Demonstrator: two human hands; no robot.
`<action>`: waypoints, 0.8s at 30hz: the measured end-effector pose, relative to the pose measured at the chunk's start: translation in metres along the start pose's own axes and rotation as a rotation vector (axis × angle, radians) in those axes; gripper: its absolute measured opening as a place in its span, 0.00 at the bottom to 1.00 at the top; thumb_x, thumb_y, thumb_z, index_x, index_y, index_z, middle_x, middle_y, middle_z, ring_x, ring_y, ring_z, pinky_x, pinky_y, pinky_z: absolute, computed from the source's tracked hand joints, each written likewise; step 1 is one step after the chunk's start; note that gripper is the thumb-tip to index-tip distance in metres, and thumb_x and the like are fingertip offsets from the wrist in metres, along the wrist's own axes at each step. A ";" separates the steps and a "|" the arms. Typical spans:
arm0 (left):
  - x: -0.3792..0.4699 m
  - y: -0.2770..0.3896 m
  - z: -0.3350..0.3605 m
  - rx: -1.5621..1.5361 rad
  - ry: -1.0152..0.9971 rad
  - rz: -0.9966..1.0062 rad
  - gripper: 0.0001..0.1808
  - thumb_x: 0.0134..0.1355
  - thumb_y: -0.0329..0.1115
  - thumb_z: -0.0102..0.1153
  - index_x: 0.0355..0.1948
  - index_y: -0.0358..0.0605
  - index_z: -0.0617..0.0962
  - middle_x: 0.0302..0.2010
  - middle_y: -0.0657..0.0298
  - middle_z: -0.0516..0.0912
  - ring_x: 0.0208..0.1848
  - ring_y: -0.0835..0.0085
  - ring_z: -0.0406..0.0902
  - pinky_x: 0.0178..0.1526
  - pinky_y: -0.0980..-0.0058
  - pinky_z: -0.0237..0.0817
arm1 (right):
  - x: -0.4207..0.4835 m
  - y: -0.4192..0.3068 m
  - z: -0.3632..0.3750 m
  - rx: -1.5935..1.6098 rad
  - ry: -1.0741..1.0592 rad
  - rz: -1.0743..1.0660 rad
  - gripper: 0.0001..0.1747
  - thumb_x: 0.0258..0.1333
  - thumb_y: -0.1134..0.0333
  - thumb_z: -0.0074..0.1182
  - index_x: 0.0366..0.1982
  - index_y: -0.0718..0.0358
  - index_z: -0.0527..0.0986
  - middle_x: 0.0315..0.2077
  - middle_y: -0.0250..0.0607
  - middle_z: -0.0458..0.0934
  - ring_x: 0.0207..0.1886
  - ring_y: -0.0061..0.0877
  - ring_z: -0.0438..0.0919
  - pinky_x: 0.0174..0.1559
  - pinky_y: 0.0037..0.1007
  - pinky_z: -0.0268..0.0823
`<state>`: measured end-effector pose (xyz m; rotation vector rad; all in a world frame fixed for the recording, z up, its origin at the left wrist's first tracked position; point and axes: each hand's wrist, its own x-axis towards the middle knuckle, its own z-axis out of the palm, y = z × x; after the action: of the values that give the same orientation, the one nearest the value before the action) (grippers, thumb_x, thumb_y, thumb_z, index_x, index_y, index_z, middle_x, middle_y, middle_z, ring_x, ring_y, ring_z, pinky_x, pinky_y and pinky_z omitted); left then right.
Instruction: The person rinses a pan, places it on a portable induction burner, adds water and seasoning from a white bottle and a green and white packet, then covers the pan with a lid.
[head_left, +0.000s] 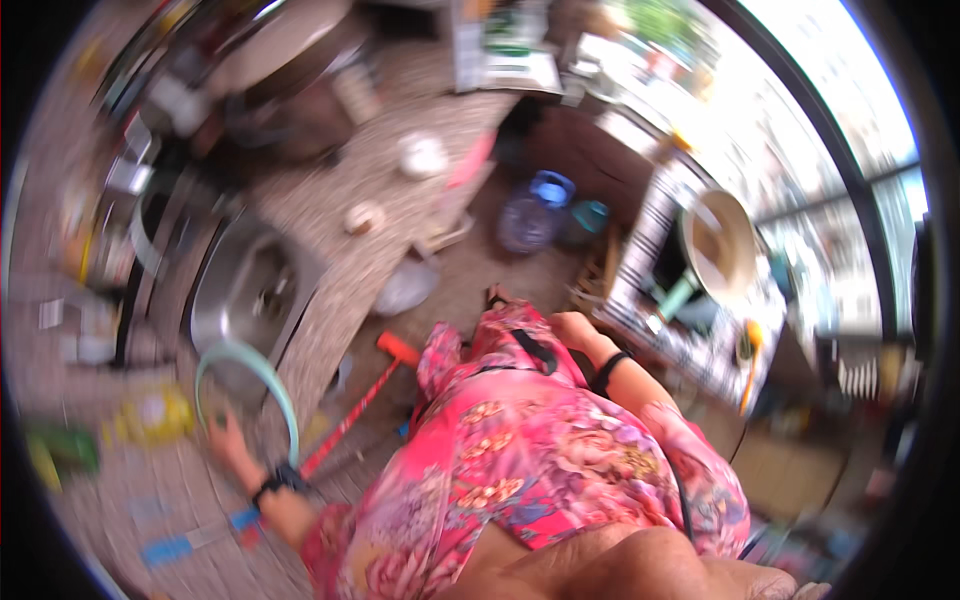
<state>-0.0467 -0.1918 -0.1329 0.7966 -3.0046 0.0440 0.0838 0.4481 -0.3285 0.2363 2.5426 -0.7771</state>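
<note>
My left hand (229, 441) is at the lower left, over the counter in front of the sink. It grips a round mint-rimmed lid (281, 379) that looks see-through inside its rim; blur hides exactly where the fingers hold it. My right hand (571, 330) hangs low beside the pink floral dress (517, 450), near the edge of a cloth-covered table. Its fingers are blurred and partly hidden, and I make out nothing in it. A stainless steel sink (251, 300) is set into the counter just beyond the lid.
On the checked tablecloth (645, 225) at right stands a cream pan (720, 247) with a mint handle. A water jug (529, 217) and a white plastic bag (407, 285) are on the floor. A red-handled tool (352, 416) leans by the counter (360, 255). A yellow bottle (154, 415) lies left.
</note>
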 end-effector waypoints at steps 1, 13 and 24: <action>0.006 -0.005 0.001 -0.073 0.023 0.083 0.30 0.48 0.52 0.54 0.47 0.43 0.72 0.45 0.52 0.74 0.46 0.58 0.71 0.48 0.68 0.62 | -0.007 -0.007 -0.001 0.010 -0.014 0.014 0.14 0.43 0.63 0.48 0.34 0.60 0.75 0.29 0.48 0.76 0.35 0.42 0.74 0.38 0.37 0.66; -0.055 0.084 -0.065 -0.230 0.122 0.113 0.29 0.47 0.47 0.55 0.43 0.34 0.72 0.43 0.48 0.72 0.42 0.56 0.70 0.46 0.65 0.60 | -0.154 0.080 0.050 0.173 -0.088 0.370 0.14 0.40 0.64 0.46 0.31 0.57 0.77 0.29 0.45 0.77 0.35 0.39 0.75 0.39 0.35 0.67; -0.283 0.431 -0.099 -0.491 0.100 1.052 0.19 0.43 0.33 0.61 0.39 0.42 0.75 0.39 0.57 0.72 0.42 0.65 0.70 0.47 0.72 0.61 | -0.274 0.197 0.080 0.479 0.237 0.596 0.13 0.44 0.65 0.47 0.33 0.60 0.76 0.32 0.45 0.76 0.39 0.37 0.74 0.43 0.33 0.65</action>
<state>-0.0124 0.3256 -0.0537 -0.7937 -2.7501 -0.5637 0.4120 0.5575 -0.3503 1.2362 2.2405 -1.1329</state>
